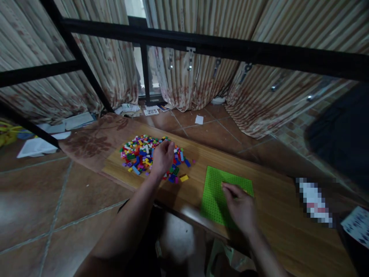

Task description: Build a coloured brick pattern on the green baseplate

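Observation:
My left hand (163,157) is over the right part of a loose pile of small multicoloured toy bricks (138,154). Its fingers are curled closed, and whatever they may hold is hidden. Above a green studded baseplate (213,192), my right hand (241,206) has thumb and forefinger pinched together. A tiny orange-yellow spot shows at the fingertips, too small to name. Part of the plate lies hidden under that hand. Between pile and plate, a yellow brick (183,178) and a blue brick (187,163) lie at the pile's edge.
The long wooden bench (273,215) carries pile and plate, with a brown patterned cloth (98,134) at its left end. A black metal rail (201,40) crosses in front of striped curtains (196,77). Papers (151,110) lie on the tiled floor. A blurred-out object (314,202) is at right.

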{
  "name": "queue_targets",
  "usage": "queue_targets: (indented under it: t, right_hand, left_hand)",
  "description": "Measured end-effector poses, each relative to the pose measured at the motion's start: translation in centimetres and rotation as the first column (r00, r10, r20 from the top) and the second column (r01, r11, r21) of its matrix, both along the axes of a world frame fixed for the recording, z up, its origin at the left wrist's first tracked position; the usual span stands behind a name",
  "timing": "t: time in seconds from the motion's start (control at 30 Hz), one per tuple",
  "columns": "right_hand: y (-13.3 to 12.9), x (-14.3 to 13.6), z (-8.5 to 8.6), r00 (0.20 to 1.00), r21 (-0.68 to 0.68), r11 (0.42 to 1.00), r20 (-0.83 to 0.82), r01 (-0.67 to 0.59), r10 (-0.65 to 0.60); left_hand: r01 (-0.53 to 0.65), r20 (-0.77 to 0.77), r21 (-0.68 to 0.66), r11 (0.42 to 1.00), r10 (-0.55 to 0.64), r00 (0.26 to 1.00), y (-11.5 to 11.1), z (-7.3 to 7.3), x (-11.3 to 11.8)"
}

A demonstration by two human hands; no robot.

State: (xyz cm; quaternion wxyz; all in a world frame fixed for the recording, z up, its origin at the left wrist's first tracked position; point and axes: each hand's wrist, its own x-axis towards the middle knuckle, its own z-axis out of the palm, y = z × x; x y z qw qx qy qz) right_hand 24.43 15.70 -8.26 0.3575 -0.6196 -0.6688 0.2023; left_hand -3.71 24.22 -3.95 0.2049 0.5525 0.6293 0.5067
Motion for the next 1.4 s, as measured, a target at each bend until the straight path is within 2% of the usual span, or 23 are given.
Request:
queue_targets:
  t: [0.13, 0.27, 0.43, 0.53, 0.63, 0.77, 0.9, 1.03, 1.13, 1.23, 1.4]
  right_hand:
    - [0.3, -7.6, 0.4, 0.961, 0.011, 0.963, 0.07, -0.269, 0.267]
    - [1.8, -11.3, -0.5, 0.921, 0.002, 0.942, 0.21, -0.336, 0.328]
    - [2.8, -12.4, -1.6, 0.891, -0.031, 0.934, 0.293, -0.355, 0.348]
    - [2.4, -12.7, -1.7, 0.909, -0.036, 0.954, 0.296, -0.298, 0.295]
    - [2.0, -13.0, -1.8, 0.923, -0.02, 0.974, 0.318, -0.224, 0.219]
    - [2.1, -13.5, -1.7, 0.922, 0.032, 0.988, 0.365, -0.15, 0.128]
    - [2.7, -14.7, -1.0, 0.917, 0.05, 0.992, 0.39, -0.117, 0.089]
    - [3.0, -16.6, -0.4, 0.933, 0.048, 0.987, 0.336, -0.152, 0.127]
    - [2.9, -17.9, -0.5, 0.934, 0.021, 0.975, 0.29, -0.221, 0.206]
    - [2.5, -18.9, -0.7, 0.911, 0.0, 0.957, 0.304, -0.291, 0.277]
    - [2.4, -19.7, -1.1, 0.889, 0.042, 0.942, 0.346, -0.332, 0.299]
  left_hand:
    - [-0.016, 0.106, 0.03, 0.999, 0.013, 0.994, -0.3, 0.2, -1.7]
    - [-0.067, 0.19, 0.057, 0.996, 0.055, 0.98, -0.5, 0.1, -3.1]
    - [-0.036, 0.237, 0.007, 0.999, 0.033, 0.971, -0.2, -0.1, -4.4]
    - [-0.017, 0.219, -0.02, 1.0, 0.021, 0.976, -0.1, -0.2, -5.0]
    - [-0.08, 0.246, -0.007, 0.997, 0.08, 0.966, 0.1, -0.3, -6.1]
    - [-0.201, 0.42, -0.001, 0.98, 0.183, 0.889, 0.4, -0.1, -8.0]
    - [-0.22, 0.588, -0.046, 0.974, 0.205, 0.783, 0.2, 0.3, -9.0]
    - [-0.221, 0.609, -0.044, 0.974, 0.202, 0.767, 0.0, 0.4, -9.3]
    - [-0.22, 0.612, -0.043, 0.974, 0.2, 0.765, 0.2, 0.3, -9.4]
    - [-0.202, 0.64, -0.048, 0.978, 0.185, 0.746, 0.3, 0.3, -9.3]
    - [-0.162, 0.666, -0.033, 0.986, 0.143, 0.732, 0.3, 0.2, -9.1]
